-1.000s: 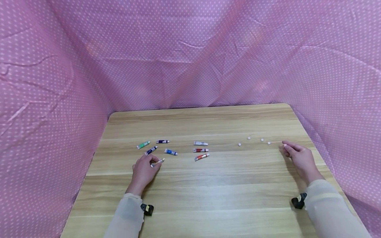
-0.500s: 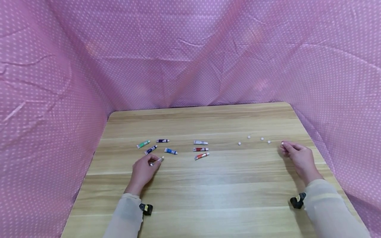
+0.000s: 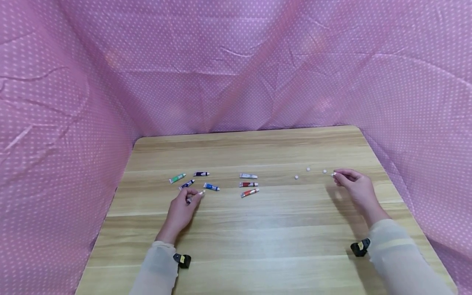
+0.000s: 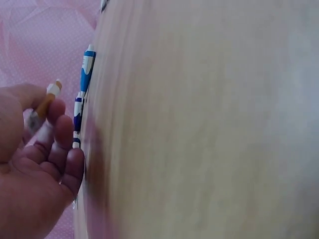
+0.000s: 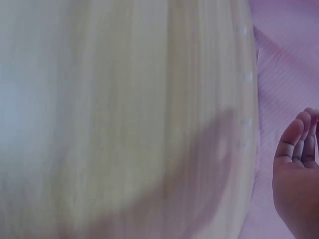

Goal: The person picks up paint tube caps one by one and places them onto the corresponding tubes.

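My left hand pinches a small paint tube between thumb and fingers. The tube has a white and ochre body; its end points up and away from the palm, slightly above the table. Blue, dark blue, dark purple and green paint tubes lie just beyond that hand. At the right, my right hand pinches a small white cap at its fingertips, raised over the table. The fingertips are cut off in the right wrist view. Whether another cap lies behind them, I cannot tell.
White, dark red and orange-red tubes lie in a column mid-table. Loose white caps lie left of my right hand. Pink dotted cloth hangs around the wooden table.
My right hand has moved left with the cap, towards the loose caps. The left hand has tilted its tube up off the table.
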`<state>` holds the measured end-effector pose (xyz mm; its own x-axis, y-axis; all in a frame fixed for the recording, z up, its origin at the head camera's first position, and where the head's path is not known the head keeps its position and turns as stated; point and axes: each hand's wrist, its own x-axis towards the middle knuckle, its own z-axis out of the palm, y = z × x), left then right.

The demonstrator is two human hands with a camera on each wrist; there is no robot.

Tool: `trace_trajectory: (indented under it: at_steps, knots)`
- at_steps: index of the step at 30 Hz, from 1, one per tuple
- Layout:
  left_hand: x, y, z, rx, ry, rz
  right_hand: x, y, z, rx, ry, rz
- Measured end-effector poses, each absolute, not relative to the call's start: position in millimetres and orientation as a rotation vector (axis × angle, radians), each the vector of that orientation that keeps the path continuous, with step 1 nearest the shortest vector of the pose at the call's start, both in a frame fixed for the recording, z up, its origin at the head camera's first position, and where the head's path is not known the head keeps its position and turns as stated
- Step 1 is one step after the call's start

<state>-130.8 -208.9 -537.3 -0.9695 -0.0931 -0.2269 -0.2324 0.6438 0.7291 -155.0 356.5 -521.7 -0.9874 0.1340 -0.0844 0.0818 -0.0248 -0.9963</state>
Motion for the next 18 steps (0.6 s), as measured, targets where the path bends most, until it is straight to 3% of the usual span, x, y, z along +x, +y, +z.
trace_trajectory:
  at_steps: [18]
  knots:
    - [-123.9,-183.6,-529.4,-0.218,2.739,1.458,-148.6,278.7,-500.4,-0.114,-2.399,2.098]
